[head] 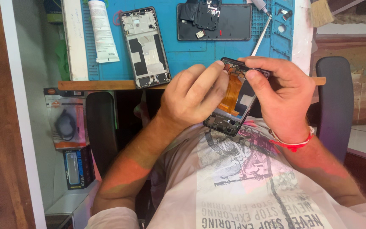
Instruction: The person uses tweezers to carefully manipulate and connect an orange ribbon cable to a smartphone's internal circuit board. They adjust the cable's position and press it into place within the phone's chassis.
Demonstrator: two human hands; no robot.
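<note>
Am gripping opened phone (pixel 233 101) with both hands: left hand (pixel 193 95) closed around near-left edge, right hand (pixel 282 95) pinching far end. Light, stiff frame; orange flex cable (pixel 230 94) looking fragile, so am keeping hold on edges.

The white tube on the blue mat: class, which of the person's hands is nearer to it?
Left. The left hand grips the opened phone, below and right of the white tube; the right hand is farther right, across the phone.
</note>
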